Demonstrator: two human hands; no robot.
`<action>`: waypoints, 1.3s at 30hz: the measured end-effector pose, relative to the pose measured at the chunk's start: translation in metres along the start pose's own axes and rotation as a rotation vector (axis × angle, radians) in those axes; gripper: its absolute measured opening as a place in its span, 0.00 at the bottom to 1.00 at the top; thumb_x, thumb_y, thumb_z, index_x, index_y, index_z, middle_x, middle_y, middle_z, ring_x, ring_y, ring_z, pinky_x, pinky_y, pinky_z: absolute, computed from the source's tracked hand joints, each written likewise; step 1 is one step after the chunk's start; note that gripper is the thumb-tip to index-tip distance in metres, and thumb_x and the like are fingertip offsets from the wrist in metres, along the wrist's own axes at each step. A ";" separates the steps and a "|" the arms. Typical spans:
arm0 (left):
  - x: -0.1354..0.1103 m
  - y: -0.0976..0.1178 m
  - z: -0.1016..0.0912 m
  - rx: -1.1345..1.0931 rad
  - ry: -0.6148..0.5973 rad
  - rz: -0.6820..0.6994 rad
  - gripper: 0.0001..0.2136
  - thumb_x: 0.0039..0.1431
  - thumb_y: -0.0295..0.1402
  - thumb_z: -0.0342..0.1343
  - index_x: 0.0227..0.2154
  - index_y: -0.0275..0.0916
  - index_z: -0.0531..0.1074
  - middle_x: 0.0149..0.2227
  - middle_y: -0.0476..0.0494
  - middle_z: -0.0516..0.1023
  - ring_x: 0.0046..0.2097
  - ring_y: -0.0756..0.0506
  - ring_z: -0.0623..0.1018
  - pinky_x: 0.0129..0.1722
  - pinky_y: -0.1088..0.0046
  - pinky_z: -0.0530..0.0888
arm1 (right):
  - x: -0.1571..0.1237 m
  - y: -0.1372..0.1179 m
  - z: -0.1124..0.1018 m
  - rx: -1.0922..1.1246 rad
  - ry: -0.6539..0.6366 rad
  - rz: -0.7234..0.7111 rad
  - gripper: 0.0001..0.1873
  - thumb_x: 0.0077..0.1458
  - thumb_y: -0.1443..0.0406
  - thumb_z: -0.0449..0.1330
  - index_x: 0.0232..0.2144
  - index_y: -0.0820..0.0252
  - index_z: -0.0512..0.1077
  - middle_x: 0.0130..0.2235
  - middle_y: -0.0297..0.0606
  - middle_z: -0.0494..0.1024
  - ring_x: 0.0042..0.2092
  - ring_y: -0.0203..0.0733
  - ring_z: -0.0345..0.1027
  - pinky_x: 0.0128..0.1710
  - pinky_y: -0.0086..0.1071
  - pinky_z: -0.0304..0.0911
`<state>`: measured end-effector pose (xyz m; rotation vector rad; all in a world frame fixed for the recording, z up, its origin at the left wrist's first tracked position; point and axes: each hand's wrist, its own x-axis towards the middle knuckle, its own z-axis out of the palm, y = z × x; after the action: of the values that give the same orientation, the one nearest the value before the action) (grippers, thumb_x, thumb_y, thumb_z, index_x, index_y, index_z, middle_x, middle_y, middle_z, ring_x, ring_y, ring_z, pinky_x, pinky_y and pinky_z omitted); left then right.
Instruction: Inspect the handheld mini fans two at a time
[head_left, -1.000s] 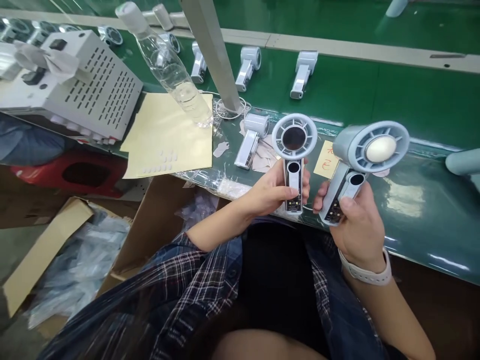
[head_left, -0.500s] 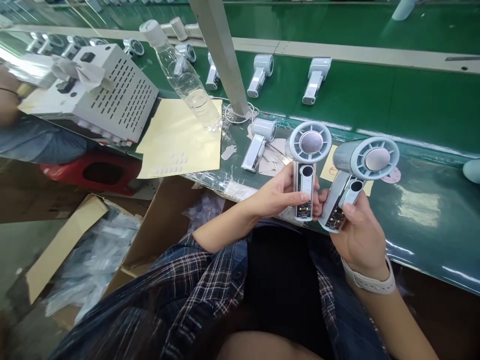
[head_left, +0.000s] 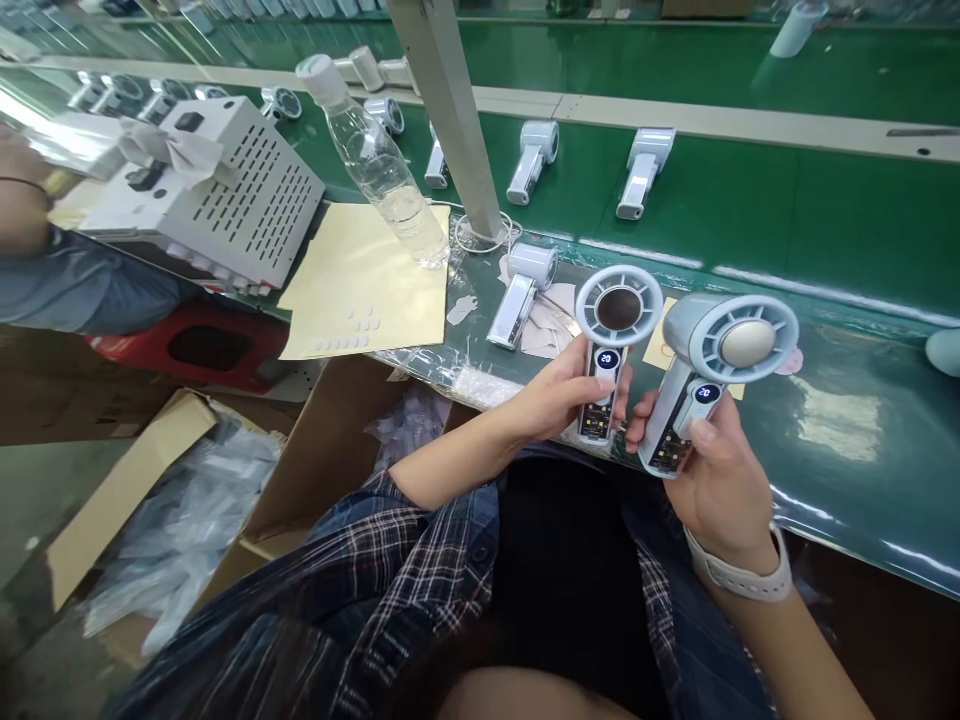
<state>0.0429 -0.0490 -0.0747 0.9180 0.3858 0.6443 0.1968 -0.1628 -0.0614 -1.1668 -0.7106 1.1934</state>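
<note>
- From my end, the green belt (head_left: 795, 240) is the biggest thing in view; a row of fans (head_left: 643, 178) lies along it.
- Nearer me runs the dark green desk (head_left: 892, 480), glossy with reflections.
- To the lower left I see an open cardboard box (head_left: 300, 470) and clear plastic bags (head_left: 187, 510).
- A white metal box (head_left: 259, 190) with slotted sides hides part of the belt; a co-worker's sleeve (head_left: 97, 285) and a red stool (head_left: 180, 345) show on its near side.
- A grey post (head_left: 454, 120) cuts across my view and covers part of one fan on the belt.
- A yellow sheet (head_left: 322, 275) lies right of the metal box; a clear bottle (head_left: 379, 175) at its far edge stands before another fan.
- My left hand (head_left: 559, 392) has its fingers wrapped around the handle of the left fan (head_left: 606, 338); my right hand (head_left: 720, 485) grips the right fan (head_left: 694, 345) likewise. Both are raised near the desk's edge, heads up, displays reading 20.
- A third fan (head_left: 516, 302) rests on the desk, near paper scraps (head_left: 551, 325).
- Small pale pieces (head_left: 346, 341) sit in rows on the sheet.
</note>
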 end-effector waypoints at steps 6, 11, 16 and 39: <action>0.000 -0.004 -0.003 0.087 -0.020 0.029 0.27 0.56 0.50 0.71 0.46 0.42 0.61 0.38 0.51 0.74 0.33 0.48 0.78 0.37 0.65 0.78 | -0.001 -0.001 0.000 0.002 0.036 -0.008 0.16 0.61 0.51 0.65 0.47 0.49 0.69 0.36 0.36 0.78 0.30 0.43 0.71 0.26 0.36 0.67; -0.002 0.001 -0.006 0.136 -0.025 0.103 0.24 0.61 0.49 0.68 0.46 0.42 0.62 0.39 0.50 0.74 0.33 0.49 0.79 0.37 0.65 0.80 | 0.001 -0.002 0.001 0.037 0.057 -0.043 0.17 0.62 0.52 0.67 0.49 0.49 0.71 0.36 0.35 0.79 0.29 0.41 0.71 0.26 0.35 0.68; -0.001 0.001 -0.007 0.146 -0.063 0.092 0.24 0.63 0.51 0.67 0.46 0.42 0.62 0.37 0.50 0.76 0.34 0.47 0.80 0.39 0.65 0.80 | 0.003 0.000 0.001 0.069 0.028 -0.026 0.17 0.62 0.51 0.67 0.48 0.49 0.71 0.37 0.35 0.80 0.31 0.42 0.73 0.27 0.36 0.71; -0.002 -0.003 -0.009 0.120 -0.024 0.093 0.30 0.60 0.53 0.71 0.49 0.43 0.60 0.47 0.43 0.80 0.35 0.47 0.83 0.33 0.70 0.79 | 0.000 0.007 -0.001 0.118 -0.068 -0.059 0.15 0.64 0.54 0.69 0.49 0.50 0.74 0.43 0.37 0.80 0.36 0.43 0.76 0.33 0.37 0.77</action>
<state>0.0372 -0.0458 -0.0822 1.0623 0.3647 0.7005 0.1952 -0.1638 -0.0679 -1.0050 -0.7114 1.2139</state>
